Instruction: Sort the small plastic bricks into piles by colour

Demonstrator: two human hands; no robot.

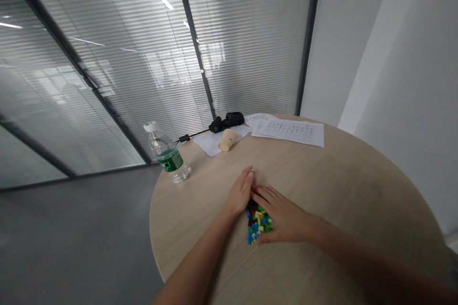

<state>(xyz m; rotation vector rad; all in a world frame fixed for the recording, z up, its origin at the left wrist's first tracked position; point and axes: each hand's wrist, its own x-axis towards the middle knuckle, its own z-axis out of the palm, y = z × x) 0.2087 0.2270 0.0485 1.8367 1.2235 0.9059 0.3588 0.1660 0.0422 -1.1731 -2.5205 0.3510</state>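
Note:
A heap of small coloured building bricks (258, 223) in blue, green, yellow, red and dark brown lies on the round wooden table (339, 200). My left hand (241, 191) stands on edge at the far left side of the heap, its fingers stretched forward. My right hand (282, 217) lies against the right side of the heap, fingers extended and thumb apart at the near end. The fingertips of my right hand reach to my left hand. Part of the heap is hidden under my right hand's fingers.
A water bottle (168, 155) with a green label stands near the left edge. Toward the back are a paper cup (228, 139) lying on its side, a black bundled item (229, 122) with a cord, and printed sheets (289, 131). Glass panels with blinds (250, 57) rise behind.

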